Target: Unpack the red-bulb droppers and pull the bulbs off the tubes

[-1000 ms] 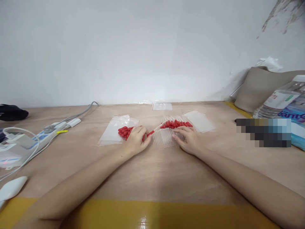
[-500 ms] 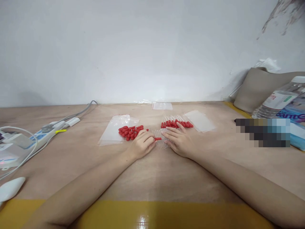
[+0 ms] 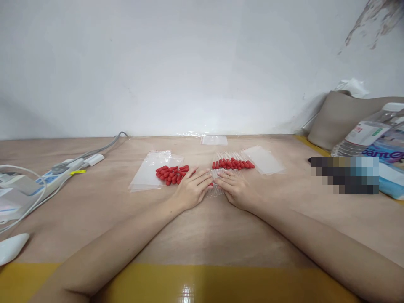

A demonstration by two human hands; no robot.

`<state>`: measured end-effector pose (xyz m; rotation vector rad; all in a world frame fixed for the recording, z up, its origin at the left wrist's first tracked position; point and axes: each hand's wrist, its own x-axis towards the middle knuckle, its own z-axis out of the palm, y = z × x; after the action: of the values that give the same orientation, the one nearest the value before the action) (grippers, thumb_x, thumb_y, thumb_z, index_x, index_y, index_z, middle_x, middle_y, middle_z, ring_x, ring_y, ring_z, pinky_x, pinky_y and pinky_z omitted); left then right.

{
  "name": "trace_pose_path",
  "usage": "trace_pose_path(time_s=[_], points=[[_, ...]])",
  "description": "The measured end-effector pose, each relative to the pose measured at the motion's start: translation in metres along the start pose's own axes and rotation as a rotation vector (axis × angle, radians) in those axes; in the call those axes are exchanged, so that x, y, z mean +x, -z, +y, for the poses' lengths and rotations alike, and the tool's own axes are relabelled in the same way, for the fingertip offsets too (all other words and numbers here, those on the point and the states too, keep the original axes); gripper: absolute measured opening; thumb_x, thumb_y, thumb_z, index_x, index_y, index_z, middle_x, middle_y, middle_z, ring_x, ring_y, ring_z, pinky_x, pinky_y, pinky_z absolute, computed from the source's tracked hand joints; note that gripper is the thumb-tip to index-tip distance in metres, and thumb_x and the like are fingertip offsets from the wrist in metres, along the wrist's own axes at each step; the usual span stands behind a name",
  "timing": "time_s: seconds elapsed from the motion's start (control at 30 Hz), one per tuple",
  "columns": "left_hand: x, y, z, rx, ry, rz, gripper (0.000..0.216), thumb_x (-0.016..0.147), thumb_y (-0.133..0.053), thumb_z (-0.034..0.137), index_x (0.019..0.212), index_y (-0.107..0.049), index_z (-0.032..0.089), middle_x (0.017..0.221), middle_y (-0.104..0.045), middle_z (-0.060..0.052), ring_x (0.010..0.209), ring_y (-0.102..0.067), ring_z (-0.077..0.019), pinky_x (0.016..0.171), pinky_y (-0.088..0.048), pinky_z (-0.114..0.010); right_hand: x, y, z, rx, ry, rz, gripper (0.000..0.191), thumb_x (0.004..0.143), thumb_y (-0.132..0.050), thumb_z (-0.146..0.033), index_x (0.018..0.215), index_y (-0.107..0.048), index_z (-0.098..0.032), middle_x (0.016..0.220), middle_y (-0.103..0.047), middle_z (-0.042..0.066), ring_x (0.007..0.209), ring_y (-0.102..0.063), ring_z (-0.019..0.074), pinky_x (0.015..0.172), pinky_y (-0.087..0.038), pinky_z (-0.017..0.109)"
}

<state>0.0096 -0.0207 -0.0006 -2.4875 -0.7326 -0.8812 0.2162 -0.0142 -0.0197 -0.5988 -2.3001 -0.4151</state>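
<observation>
My left hand (image 3: 192, 189) is closed round a red rubber bulb (image 3: 211, 184), with only a small red end showing between the hands. Facing it, my right hand (image 3: 233, 188) pinches a thin clear tube at the bulb's end; the fingers largely hide the tube. Beneath and beside the fingertips lie several clear glass tubes (image 3: 216, 192). A heap of loose red rubber bulbs (image 3: 170, 174) sits just left of my left hand. Behind my right hand is a row of droppers (image 3: 232, 163), their red bulbs towards me and their tubes pointing to the wall.
Clear plastic bags (image 3: 147, 174) lie under the loose bulbs, with another bag (image 3: 265, 160) to the right and one (image 3: 214, 140) by the wall. At left are a power strip (image 3: 50, 176) with cables and a white mouse (image 3: 13, 248). A water bottle (image 3: 362, 134) stands at right.
My hands have drawn closer together. The red bulb, which stuck out from my left fingers, is now mostly covered, and my left fingers stretch further over it.
</observation>
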Motion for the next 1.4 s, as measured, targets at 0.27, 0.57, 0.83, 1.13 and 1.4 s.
trace_pose_path(time_s=[0.27, 0.57, 0.83, 1.13, 1.4], points=[[-0.001, 0.009, 0.001, -0.028, -0.067, -0.049, 0.013, 0.087, -0.047, 0.019, 0.09, -0.06, 0.017, 0.106, -0.066, -0.005, 0.113, -0.052, -0.0206, 0.108, -0.02, -0.052, -0.004, 0.009, -0.003, -0.075, 0.071, -0.008, 0.035, 0.085, -0.032, -0.006, 0.101, -0.061, -0.015, 0.101, -0.066, 0.009, 0.103, -0.058, 0.0171, 0.099, -0.043, 0.039], [-0.006, 0.013, 0.006, -0.021, -0.16, -0.006, 0.012, 0.086, -0.049, 0.018, 0.092, -0.06, 0.016, 0.104, -0.066, -0.006, 0.109, -0.055, -0.0187, 0.106, -0.03, -0.048, -0.004, 0.027, -0.011, -0.16, 0.273, 0.011, 0.03, 0.084, -0.037, -0.006, 0.103, -0.06, -0.008, 0.103, -0.065, 0.013, 0.109, -0.054, 0.021, 0.098, -0.045, 0.038], [-0.039, 0.033, -0.03, 0.056, 0.02, 0.109, 0.018, 0.083, -0.051, 0.01, 0.096, -0.058, 0.02, 0.103, -0.066, -0.004, 0.107, -0.055, -0.0206, 0.095, -0.04, -0.046, -0.023, 0.02, 0.022, -0.129, -0.034, 0.105, 0.031, 0.087, -0.036, -0.012, 0.107, -0.059, -0.02, 0.1, -0.066, 0.006, 0.102, -0.058, 0.0174, 0.09, -0.048, 0.04], [-0.029, 0.031, -0.043, -0.068, 0.516, 0.18, 0.028, 0.086, -0.042, 0.019, 0.108, -0.058, 0.018, 0.088, -0.048, -0.007, 0.084, -0.051, -0.0174, 0.074, -0.048, -0.034, -0.018, 0.024, 0.018, -0.279, -0.431, 0.004, 0.034, 0.087, -0.038, -0.022, 0.116, -0.055, -0.018, 0.077, -0.061, 0.005, 0.076, -0.055, 0.017, 0.072, -0.033, 0.032], [0.004, 0.054, -0.085, -0.179, 0.794, -0.283, 0.031, 0.074, -0.053, 0.033, 0.101, -0.051, 0.018, 0.078, -0.061, 0.0, 0.057, -0.052, -0.013, 0.057, -0.043, -0.028, -0.009, 0.013, 0.018, -0.192, -0.545, 0.021, 0.017, 0.081, -0.045, -0.021, 0.083, -0.061, -0.019, 0.078, -0.066, 0.003, 0.078, -0.057, 0.0168, 0.072, -0.029, 0.031]])
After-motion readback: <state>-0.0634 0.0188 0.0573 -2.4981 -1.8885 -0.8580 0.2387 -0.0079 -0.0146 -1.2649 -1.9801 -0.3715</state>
